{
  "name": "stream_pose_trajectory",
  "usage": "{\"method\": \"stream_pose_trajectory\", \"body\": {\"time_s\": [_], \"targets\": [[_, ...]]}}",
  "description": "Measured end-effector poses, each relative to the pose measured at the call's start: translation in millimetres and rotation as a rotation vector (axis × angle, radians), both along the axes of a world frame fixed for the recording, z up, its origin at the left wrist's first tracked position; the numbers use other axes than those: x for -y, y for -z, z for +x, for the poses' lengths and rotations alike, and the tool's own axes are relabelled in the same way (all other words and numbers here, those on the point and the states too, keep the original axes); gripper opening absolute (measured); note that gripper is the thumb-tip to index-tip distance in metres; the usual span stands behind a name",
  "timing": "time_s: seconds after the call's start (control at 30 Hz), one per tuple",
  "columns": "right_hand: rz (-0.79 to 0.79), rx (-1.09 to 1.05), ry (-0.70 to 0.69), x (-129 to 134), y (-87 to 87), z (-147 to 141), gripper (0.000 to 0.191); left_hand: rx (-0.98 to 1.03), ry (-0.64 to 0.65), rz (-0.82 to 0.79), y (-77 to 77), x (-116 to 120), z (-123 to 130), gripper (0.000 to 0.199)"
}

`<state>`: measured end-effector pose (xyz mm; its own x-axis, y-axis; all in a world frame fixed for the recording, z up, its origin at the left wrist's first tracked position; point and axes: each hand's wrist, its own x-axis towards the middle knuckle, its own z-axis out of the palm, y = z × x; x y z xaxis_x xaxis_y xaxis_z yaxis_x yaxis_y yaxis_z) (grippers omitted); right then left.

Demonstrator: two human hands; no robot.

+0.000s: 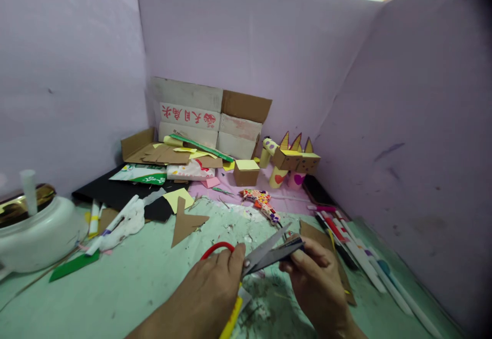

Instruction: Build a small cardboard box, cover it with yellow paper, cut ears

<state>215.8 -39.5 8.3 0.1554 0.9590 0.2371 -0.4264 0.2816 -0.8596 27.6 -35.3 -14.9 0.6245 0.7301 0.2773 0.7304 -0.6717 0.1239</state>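
Observation:
My left hand is closed round the handle of a pair of scissors, with a red loop showing above the fingers. The blades are parted and point right, towards my right hand. Between its thumb and fingers my right hand pinches a small dark piece at the blade tips. The fingers partly hide that piece, so its material is unclear. Just beyond the blades lies a flower-patterned cut-out. A yellow strip-like part shows under my left wrist, and scraps litter the green tabletop below.
At the back stand an opened cardboard box, a small cardboard cube and cardboard animal figures. Rolled paper sticks and a phone-like black slab lie right. A white pot stands left; an angular cardboard scrap lies mid-table.

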Motion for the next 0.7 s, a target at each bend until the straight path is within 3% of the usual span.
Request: {"method": "stream_pose_trajectory", "body": {"time_s": [0.27,0.57,0.7], "targets": [[-0.009,-0.027,0.023,-0.4,-2.4,-1.9,0.013,-0.032,0.003,0.137,0.1,2.4,1.2,0.062],[-0.037,-0.085,0.06,0.5,-1.2,-4.9,0.014,0.003,0.032,0.174,5.6,0.5,-0.5,0.065],[-0.032,-0.062,0.043,-0.2,0.0,-3.7,0.012,0.004,0.046,0.137,5.3,0.2,-1.0,0.057]]}}
